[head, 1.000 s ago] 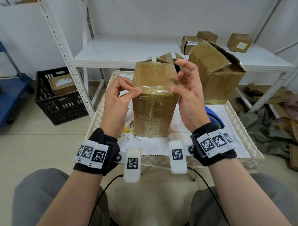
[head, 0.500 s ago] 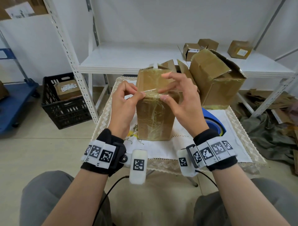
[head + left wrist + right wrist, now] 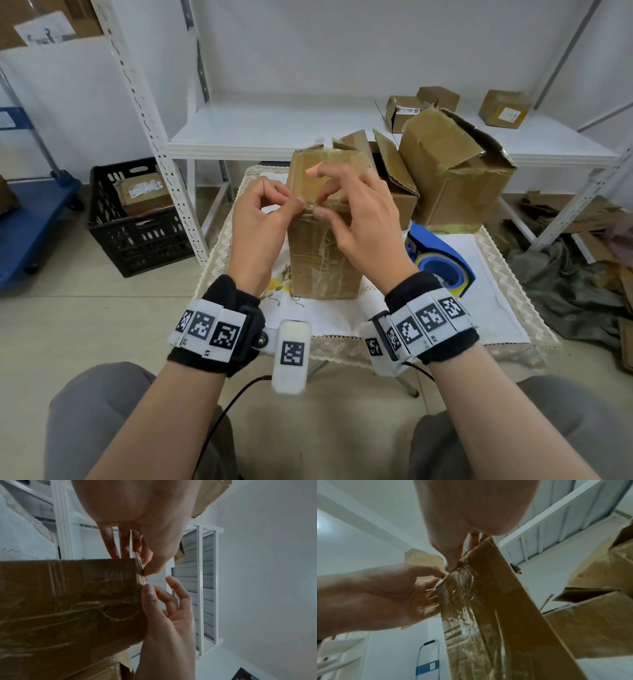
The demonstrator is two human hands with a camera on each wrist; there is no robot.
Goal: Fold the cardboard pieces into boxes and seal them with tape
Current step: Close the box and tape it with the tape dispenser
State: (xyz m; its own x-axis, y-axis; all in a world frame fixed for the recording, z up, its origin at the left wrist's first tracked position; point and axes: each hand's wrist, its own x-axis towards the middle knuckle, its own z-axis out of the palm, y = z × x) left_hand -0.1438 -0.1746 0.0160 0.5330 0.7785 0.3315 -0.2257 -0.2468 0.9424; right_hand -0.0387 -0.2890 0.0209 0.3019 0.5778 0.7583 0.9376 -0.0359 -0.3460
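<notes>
A tall brown cardboard box [image 3: 322, 253] stands upright on the small table, its front streaked with clear tape. A crumpled bit of clear tape [image 3: 139, 572] sticks up at the box's upper front edge, near the left corner. My left hand [image 3: 263, 219] pinches that tape between thumb and forefinger, with the other fingers curled beside the box. My right hand [image 3: 352, 219] is close against it. Its thumb [image 3: 147, 589] presses the tape at the edge, its forefinger bends down from above, and the other fingers spread over the closed top. The top face is hidden in both wrist views.
A blue tape dispenser [image 3: 442, 263] lies right of the box on the lace-edged cloth [image 3: 486, 308]. Two open boxes [image 3: 452, 178] stand behind. Beyond are a white shelf [image 3: 274, 137] with small boxes, a black crate [image 3: 137, 222] at left, and flattened cardboard [image 3: 565, 219] on the floor at right.
My right hand has slid left along the box's upper front edge until it meets the left hand. The left hand has stayed at the left corner.
</notes>
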